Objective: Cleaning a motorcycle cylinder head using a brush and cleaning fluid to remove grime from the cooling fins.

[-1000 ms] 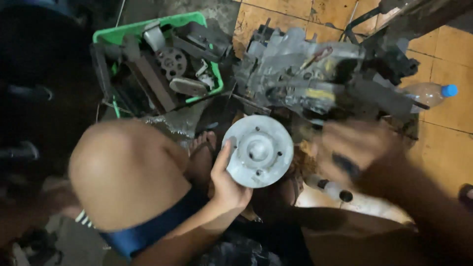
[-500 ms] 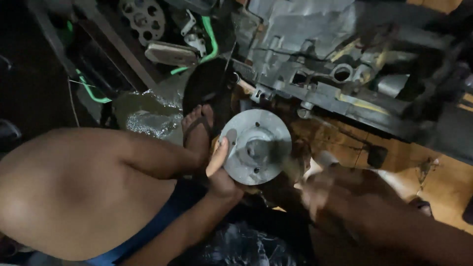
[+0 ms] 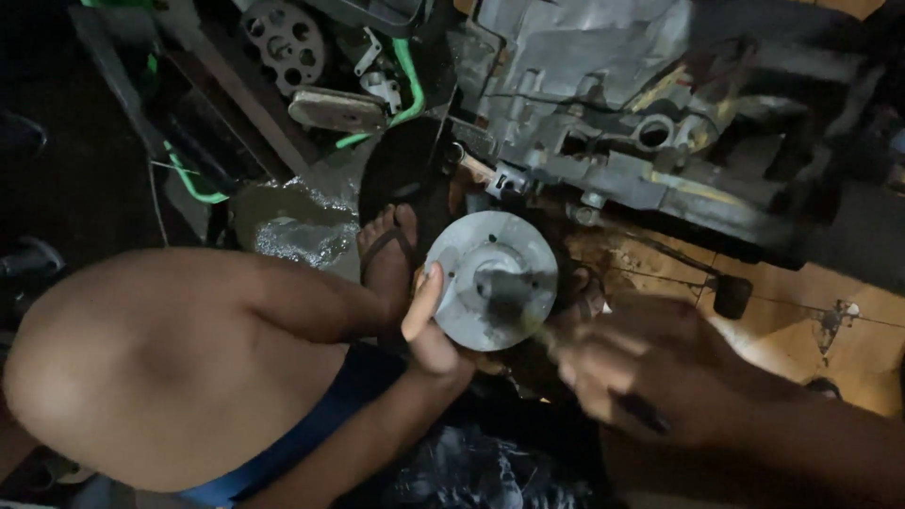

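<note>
Hands have drawn closer: the left hand [image 3: 429, 325] still grips the grey metal disc [image 3: 490, 279] by its rim beside the foot [image 3: 388, 254]; the right hand [image 3: 641, 377], blurred, closes around a thin dark tool near the disc's hub.

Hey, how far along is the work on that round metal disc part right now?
Done: the grey round disc is off the engine block behind it, and other parts lie in the green tray. In hand: the left hand steadies the disc's rim while the blurred right hand works a dark-handled tool at its hub. Left: the disc is not fitted anywhere.
</note>
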